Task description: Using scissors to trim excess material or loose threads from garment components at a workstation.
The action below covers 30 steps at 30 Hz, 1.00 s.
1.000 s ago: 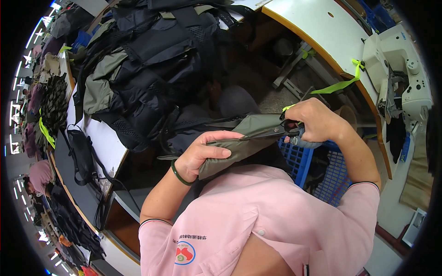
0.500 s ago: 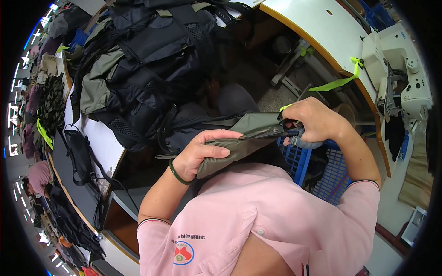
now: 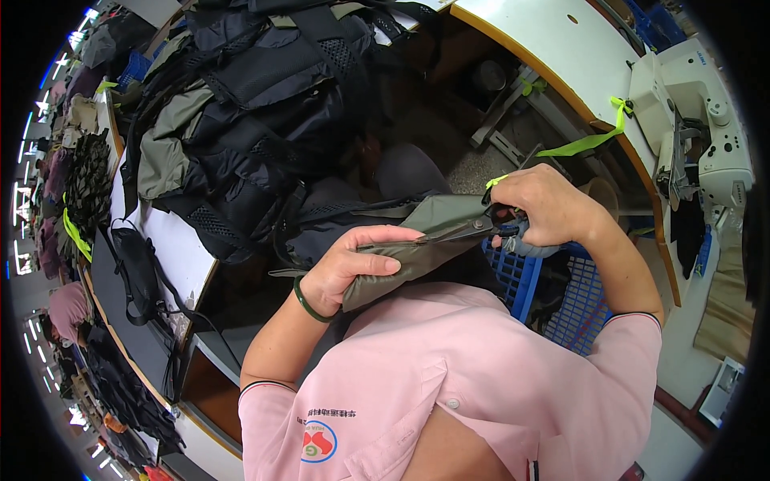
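Observation:
My left hand (image 3: 346, 270) pinches an olive-green fabric piece (image 3: 421, 268) between thumb and fingers, holding it across my lap. My right hand (image 3: 549, 210) is closed round the handles of a pair of scissors (image 3: 479, 225), whose pivot screw shows beside the fabric. Grey wrapping and a bit of yellow-green ribbon are on the handles. The blades point left, toward my left hand, and lie along the fabric's edge; their tips are hidden. Beyond the fabric, black and olive backpacks (image 3: 265, 104) are heaped, and black material runs from the heap to the piece I hold.
On the right, a white sewing machine (image 3: 718, 136) stands by a white table (image 3: 553, 40) with a yellow-green ribbon (image 3: 589, 144) hanging off it. A blue plastic basket (image 3: 581, 301) is below my right forearm. Left lies a black pouch with straps (image 3: 136, 272).
My right hand and the scissors have shifted very slightly, and more of the metal near the pivot shows. My left hand keeps its grip in the same place.

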Motion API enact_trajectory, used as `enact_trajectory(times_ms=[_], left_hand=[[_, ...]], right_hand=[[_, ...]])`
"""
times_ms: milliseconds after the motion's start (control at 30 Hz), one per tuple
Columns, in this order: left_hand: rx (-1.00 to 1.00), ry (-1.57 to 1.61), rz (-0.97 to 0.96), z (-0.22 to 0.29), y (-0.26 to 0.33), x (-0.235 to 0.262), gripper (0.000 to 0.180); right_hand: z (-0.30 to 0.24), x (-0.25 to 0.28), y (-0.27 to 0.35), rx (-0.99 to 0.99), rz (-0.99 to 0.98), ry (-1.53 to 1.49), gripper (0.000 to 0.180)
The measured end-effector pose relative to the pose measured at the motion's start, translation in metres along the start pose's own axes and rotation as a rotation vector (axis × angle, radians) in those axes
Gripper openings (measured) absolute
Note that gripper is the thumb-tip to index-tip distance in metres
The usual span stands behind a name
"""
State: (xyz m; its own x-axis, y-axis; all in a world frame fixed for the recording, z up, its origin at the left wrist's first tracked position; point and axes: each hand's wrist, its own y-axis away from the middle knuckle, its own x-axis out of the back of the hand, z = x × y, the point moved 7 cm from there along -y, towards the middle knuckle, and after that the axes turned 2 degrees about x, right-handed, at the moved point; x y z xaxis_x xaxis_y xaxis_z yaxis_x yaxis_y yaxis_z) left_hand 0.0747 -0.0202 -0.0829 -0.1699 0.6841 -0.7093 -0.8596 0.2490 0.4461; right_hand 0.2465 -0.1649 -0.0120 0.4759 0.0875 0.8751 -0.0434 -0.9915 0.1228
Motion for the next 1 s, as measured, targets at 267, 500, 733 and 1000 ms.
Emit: enact_trajectory(times_ms=[267,500,733,1000], left_hand=[[-0.006,-0.008,0.01,0.001,0.001,-0.002,0.048],[-0.013,0.004,0.003,0.0,0.001,-0.001,0.048],[-0.034,0.011,-0.026,0.002,0.001,-0.003,0.047],[-0.03,0.062,-0.009,0.003,0.001,-0.002,0.049]], right_hand=[[-0.004,0.005,0.002,0.021,0.106,0.077,0.017],[0.0,-0.001,0.005,0.015,0.096,0.023,0.025],[0.005,0.001,0.005,-0.035,0.113,-0.083,0.036],[-0.006,0.021,0.003,0.014,0.173,0.045,0.027]])
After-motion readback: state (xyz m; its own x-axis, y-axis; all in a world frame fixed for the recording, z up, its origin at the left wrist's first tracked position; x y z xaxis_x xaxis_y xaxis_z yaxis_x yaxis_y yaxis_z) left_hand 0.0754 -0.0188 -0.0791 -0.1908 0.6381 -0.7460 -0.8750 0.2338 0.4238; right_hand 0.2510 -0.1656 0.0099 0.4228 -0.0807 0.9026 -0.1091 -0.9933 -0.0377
